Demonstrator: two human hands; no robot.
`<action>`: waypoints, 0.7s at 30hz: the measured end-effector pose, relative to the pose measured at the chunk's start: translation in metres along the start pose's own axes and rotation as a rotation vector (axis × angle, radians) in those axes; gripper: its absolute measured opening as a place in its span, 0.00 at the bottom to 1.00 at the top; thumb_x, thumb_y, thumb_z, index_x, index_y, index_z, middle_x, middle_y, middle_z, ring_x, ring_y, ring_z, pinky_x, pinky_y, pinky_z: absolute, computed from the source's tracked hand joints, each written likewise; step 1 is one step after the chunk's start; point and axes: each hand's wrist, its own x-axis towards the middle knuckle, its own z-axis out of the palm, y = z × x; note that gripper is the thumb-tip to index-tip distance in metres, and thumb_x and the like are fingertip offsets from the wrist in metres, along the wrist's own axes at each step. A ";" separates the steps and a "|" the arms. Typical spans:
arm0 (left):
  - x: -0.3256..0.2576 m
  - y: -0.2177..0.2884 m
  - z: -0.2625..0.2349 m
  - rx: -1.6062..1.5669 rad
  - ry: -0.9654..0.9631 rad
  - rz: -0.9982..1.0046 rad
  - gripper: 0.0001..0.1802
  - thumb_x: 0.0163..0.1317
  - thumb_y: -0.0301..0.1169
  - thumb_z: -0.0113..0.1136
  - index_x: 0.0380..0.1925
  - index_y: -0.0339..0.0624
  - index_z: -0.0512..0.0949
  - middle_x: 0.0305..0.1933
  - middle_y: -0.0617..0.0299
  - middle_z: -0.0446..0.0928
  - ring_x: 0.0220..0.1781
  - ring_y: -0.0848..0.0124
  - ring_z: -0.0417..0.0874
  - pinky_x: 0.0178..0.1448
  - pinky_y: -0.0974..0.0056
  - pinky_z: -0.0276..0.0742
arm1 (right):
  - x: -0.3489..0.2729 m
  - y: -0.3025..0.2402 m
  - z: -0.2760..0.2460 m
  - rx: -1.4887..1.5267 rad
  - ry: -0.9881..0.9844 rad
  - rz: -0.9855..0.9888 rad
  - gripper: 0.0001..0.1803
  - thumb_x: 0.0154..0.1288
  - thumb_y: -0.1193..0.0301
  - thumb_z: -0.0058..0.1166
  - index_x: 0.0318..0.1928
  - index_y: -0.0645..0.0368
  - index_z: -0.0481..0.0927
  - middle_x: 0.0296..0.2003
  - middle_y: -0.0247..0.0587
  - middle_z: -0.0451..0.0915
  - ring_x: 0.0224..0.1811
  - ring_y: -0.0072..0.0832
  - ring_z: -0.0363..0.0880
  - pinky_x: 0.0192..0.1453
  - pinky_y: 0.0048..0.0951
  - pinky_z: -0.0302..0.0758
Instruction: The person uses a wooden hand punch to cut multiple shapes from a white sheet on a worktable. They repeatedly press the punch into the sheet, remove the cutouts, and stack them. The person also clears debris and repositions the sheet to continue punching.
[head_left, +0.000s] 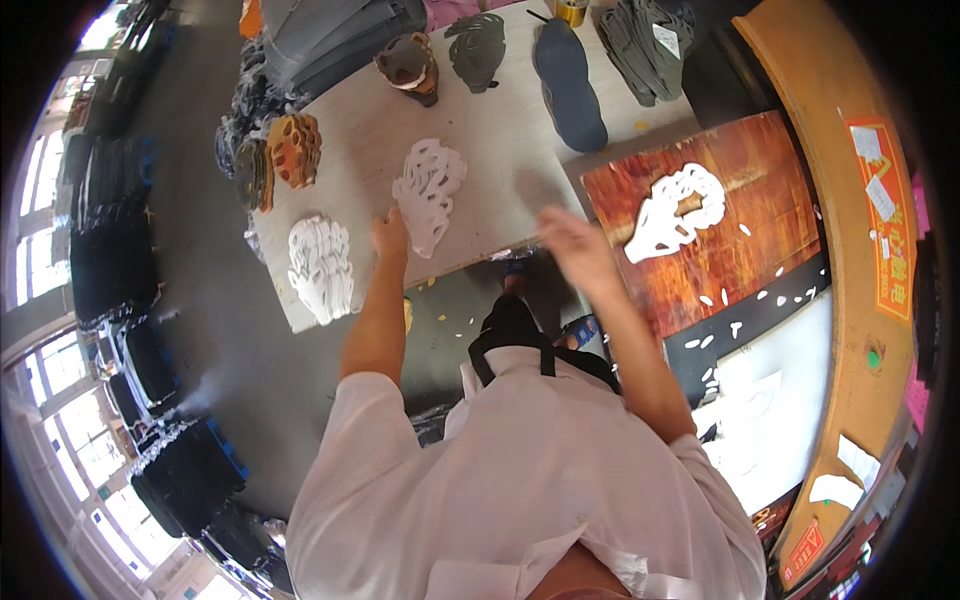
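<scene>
My left hand (389, 237) rests on the grey worktable (500, 150), its fingertips touching the lower edge of a white cut-out sole piece (428, 190). My right hand (575, 245) hovers blurred over the table's near edge, fingers apart and holding nothing. To its right a red-brown cutting board (770, 170) carries another white cut-out piece (676, 210). A stack of white cut-out pieces (320, 266) lies at the table's left corner.
Orange cut-out stacks (293, 150), a brown piece (408, 66), dark grey pieces (478, 50) and a dark blue sole (570, 85) lie farther back. White scraps (735, 300) dot the black press bed. An orange machine frame (830, 150) curves on the right. Black stacks (185, 480) stand on the floor at left.
</scene>
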 end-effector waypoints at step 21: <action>-0.093 0.043 0.012 -0.961 -0.839 -0.741 0.32 0.80 0.54 0.53 0.72 0.43 0.71 0.65 0.54 0.81 0.61 0.58 0.85 0.60 0.50 0.85 | 0.108 0.045 0.173 0.317 0.038 0.592 0.24 0.68 0.57 0.69 0.53 0.64 0.83 0.41 0.45 0.88 0.42 0.30 0.86 0.45 0.37 0.82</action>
